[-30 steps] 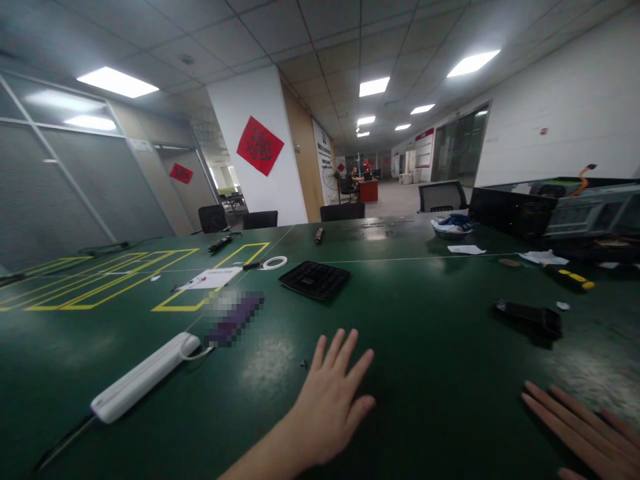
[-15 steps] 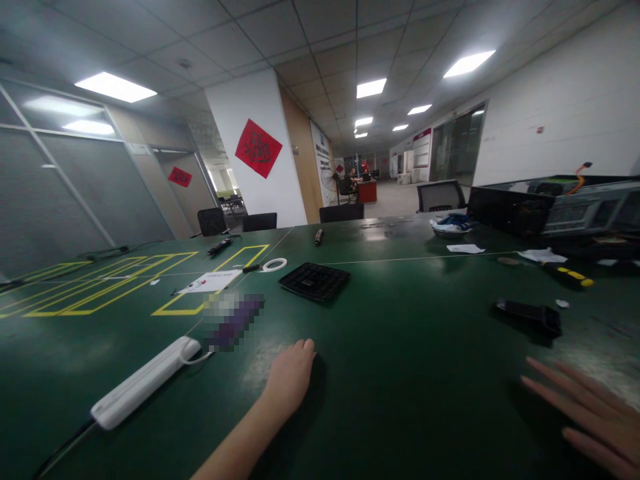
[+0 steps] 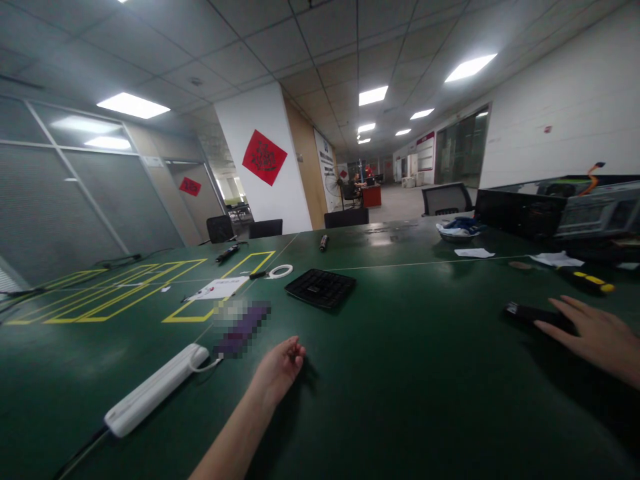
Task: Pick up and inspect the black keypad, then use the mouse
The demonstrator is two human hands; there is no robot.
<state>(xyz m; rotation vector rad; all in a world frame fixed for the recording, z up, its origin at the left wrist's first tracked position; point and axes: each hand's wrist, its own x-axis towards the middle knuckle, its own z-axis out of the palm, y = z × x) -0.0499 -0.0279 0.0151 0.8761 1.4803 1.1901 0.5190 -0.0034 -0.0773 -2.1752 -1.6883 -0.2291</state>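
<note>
Around you stretched a long office, its panelled ceiling (image 3: 325, 33) lit by bright rectangular lamps (image 3: 373, 96), with a square white pillar (image 3: 273, 120) opposite. Before you spread a broad dark green bench (image 3: 400, 373), smooth-looking and faintly glossy, so light things would probably slide on it. Towards its far right stood an open black-and-grey metal computer case (image 3: 520, 212). Nearer, on the left, lay a long white plastic power strip (image 3: 155, 393), and around the middle a flat black ribbed panel (image 3: 320, 288). Your left hand (image 3: 283, 363) was half curled close to the bench top; whether anything small sat in it could not be told. Your right hand (image 3: 590, 333) had its fingers loosely spread, thumb apart, with no visible grip, over the right end of a slim black elongated object (image 3: 525, 312); contact could not be made out. That object lay on the bench's right side. It looked stiff and fairly light, perhaps hard, slightly slippery plastic, so its middle seemed your best hold, thumb and fingers on opposite long sides.
</note>
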